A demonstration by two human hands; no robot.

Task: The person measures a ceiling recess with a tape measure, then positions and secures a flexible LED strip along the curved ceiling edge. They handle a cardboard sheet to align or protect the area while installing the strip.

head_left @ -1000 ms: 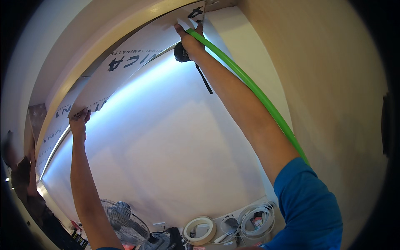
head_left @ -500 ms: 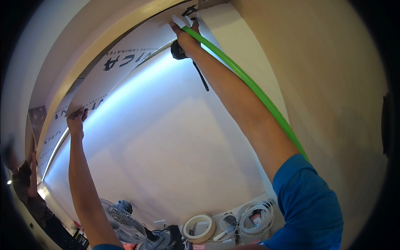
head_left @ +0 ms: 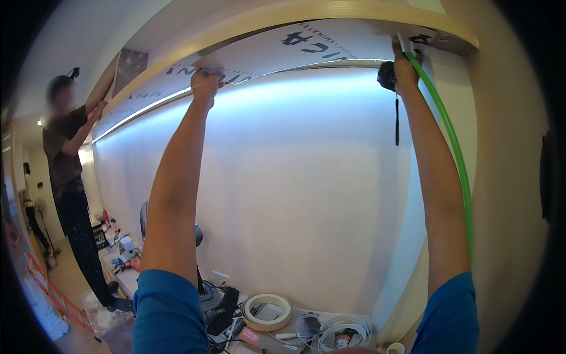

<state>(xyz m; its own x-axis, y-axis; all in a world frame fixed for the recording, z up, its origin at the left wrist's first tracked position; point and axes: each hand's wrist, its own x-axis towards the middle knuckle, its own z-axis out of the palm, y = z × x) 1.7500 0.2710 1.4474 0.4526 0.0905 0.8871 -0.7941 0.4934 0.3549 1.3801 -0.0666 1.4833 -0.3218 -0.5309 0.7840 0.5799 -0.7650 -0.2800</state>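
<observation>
A pale laminate sheet [head_left: 265, 53] with dark printed lettering lies against the underside of an overhead shelf. My left hand [head_left: 205, 87] is raised to its lower edge, fingers closed on it; a small dark bit shows beside the fingers. Farther right, my right hand [head_left: 407, 74] reaches up near the sheet's right end and grips the upper end of a long green strip [head_left: 451, 127]. The strip bends down along the outside of my right forearm. Against that hand is a black rounded device [head_left: 386, 76] with a dangling strap; how it is held is hidden.
A light strip [head_left: 147, 112] glows beneath the shelf. At left, a co-worker [head_left: 68, 141] stands with arms raised to the shelf. Below are a roll of edging [head_left: 266, 312], coiled clear tubing [head_left: 348, 333], a paper cup [head_left: 395, 348] and scattered tools. A red ladder [head_left: 56, 289] stands lower left.
My view has turned left and levelled, so both hands appear farther right and the co-worker shows more fully. Both hands remain up at the shelf.
</observation>
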